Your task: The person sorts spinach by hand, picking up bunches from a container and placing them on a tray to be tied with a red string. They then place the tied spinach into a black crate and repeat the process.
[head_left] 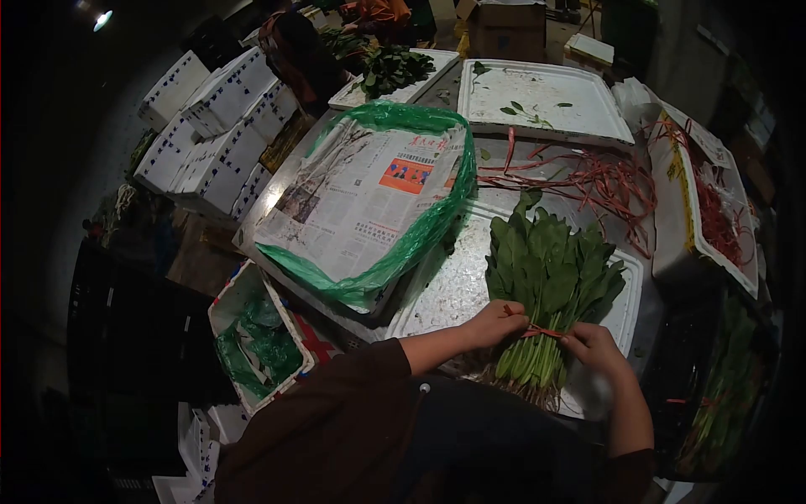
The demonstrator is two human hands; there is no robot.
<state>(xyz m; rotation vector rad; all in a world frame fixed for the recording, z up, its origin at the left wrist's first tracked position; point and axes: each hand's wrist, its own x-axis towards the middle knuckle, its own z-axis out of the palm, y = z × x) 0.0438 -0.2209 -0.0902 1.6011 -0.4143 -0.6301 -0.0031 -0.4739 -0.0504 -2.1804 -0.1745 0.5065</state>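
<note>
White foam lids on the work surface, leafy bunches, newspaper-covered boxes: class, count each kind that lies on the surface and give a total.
White foam lids: 3
Leafy bunches: 2, one in the hands, one far off
Newspaper-covered boxes: 1
Total: 6

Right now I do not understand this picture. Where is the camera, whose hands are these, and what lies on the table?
The camera sits on a person's head and looks down at their own hands. The left hand and right hand grip a bunch of leafy greens at its stems, where a red band goes around it. The bunch lies on a white foam lid. Beside it is a box covered with newspaper in a green bag, and loose red bands lie behind.
</note>
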